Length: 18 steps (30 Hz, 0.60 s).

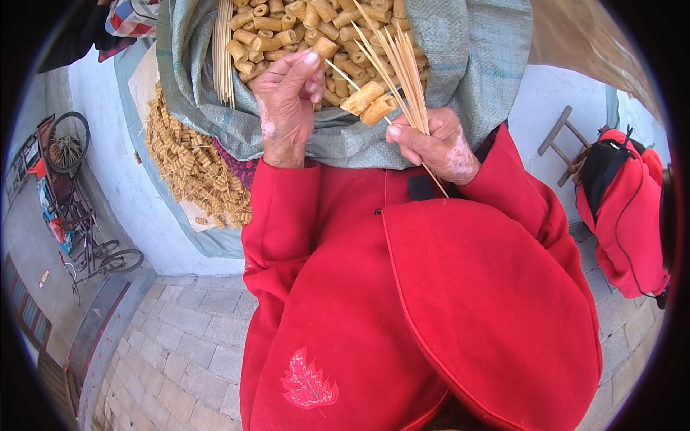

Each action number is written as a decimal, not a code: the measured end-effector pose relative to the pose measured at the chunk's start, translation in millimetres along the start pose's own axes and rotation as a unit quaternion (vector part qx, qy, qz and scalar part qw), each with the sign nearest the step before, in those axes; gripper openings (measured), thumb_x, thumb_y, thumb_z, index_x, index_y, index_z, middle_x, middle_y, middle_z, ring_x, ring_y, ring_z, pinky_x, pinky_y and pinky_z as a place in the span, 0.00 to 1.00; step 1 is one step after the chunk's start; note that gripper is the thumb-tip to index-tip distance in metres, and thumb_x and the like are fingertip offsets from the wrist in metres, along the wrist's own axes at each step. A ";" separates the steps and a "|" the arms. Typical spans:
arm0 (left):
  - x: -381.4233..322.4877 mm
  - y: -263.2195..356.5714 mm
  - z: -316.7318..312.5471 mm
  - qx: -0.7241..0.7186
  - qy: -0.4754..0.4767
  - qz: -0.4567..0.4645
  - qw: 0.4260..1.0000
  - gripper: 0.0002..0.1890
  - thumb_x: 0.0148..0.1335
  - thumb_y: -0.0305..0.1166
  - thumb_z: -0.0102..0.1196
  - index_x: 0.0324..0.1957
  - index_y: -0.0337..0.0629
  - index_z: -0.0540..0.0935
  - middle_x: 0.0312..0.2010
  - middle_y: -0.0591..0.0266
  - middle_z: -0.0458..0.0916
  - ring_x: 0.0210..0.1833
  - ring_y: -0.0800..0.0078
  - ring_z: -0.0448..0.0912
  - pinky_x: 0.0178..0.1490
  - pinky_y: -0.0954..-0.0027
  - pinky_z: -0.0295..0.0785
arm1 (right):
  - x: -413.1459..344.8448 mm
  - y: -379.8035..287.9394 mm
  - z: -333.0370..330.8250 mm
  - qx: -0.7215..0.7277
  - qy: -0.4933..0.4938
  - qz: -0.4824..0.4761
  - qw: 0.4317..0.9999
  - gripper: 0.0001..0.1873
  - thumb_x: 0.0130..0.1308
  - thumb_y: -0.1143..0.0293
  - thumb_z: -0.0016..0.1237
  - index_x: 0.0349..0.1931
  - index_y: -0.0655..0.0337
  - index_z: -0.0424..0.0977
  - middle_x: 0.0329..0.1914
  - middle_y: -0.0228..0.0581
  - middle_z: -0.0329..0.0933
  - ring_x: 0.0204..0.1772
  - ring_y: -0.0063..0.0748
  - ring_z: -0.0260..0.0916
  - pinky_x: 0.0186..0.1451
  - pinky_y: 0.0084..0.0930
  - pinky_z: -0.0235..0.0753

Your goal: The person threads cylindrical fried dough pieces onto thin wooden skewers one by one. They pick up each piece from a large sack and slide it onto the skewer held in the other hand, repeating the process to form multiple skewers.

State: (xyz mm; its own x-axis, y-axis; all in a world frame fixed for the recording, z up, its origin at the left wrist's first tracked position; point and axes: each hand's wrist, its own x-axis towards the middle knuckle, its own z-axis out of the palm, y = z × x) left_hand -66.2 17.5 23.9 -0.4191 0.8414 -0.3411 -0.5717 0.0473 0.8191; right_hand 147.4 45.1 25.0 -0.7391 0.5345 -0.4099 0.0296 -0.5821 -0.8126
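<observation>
My left hand (pixel 288 105) pinches a short, hollow brown food tube (pixel 325 48) between thumb and fingertips, close to the pointed tip of a bamboo skewer (pixel 339 73). Two lighter golden food tubes (pixel 370 102) are threaded side by side on that skewer. Its lower end is in my right hand (pixel 436 145), which also grips a fanned bundle of bamboo skewers (pixel 409 75). Below both hands, a grey-green woven sack (pixel 345 143) lies rolled open, full of loose brown food tubes (pixel 269 40).
A bunch of bamboo skewers (pixel 223 54) lies along the sack's left side. Filled skewers form a heap (pixel 188 161) on sheeting at left. Beyond are a tricycle (pixel 86 215) and paved ground (pixel 188 345). At right are a wooden stool (pixel 563 143) and a person in red (pixel 628 215).
</observation>
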 end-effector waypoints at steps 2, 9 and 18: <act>-3.3 -7.2 -0.8 -0.001 0.002 -0.007 1.000 0.07 0.52 0.25 0.60 0.33 0.33 0.79 0.21 0.64 0.75 0.19 0.83 0.67 0.20 0.83 0.59 | -1.3 0.6 0.6 0.004 0.010 -0.002 1.000 0.08 0.62 0.70 0.49 0.28 0.67 0.73 0.12 0.26 0.62 0.16 0.13 0.54 0.17 0.15 0.52; -33.9 -28.8 14.6 0.096 -0.020 -0.028 0.995 0.06 0.55 0.27 0.59 0.32 0.33 0.81 0.18 0.68 0.74 0.17 0.86 0.66 0.19 0.82 0.60 | -2.6 4.3 -4.4 0.032 0.029 0.004 0.999 0.09 0.63 0.71 0.47 0.29 0.70 0.73 0.13 0.30 0.65 0.15 0.13 0.56 0.18 0.13 0.53; 5.2 -39.5 -32.9 0.707 0.000 0.328 0.627 0.08 0.54 0.29 0.57 0.34 0.35 0.78 0.25 0.57 0.75 0.25 0.67 0.75 0.26 0.68 0.70 | 4.2 1.3 -13.2 0.047 0.056 -0.030 0.997 0.09 0.62 0.71 0.48 0.27 0.68 0.74 0.15 0.28 0.65 0.16 0.13 0.56 0.19 0.12 0.54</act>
State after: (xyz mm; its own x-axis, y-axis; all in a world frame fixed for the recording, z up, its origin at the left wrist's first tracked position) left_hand -69.0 2.3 -25.5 -0.2368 0.9296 0.2825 0.9195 0.1205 0.3743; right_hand 153.2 54.7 16.8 -0.6583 0.6315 -0.4097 -0.0790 -0.5992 -0.7967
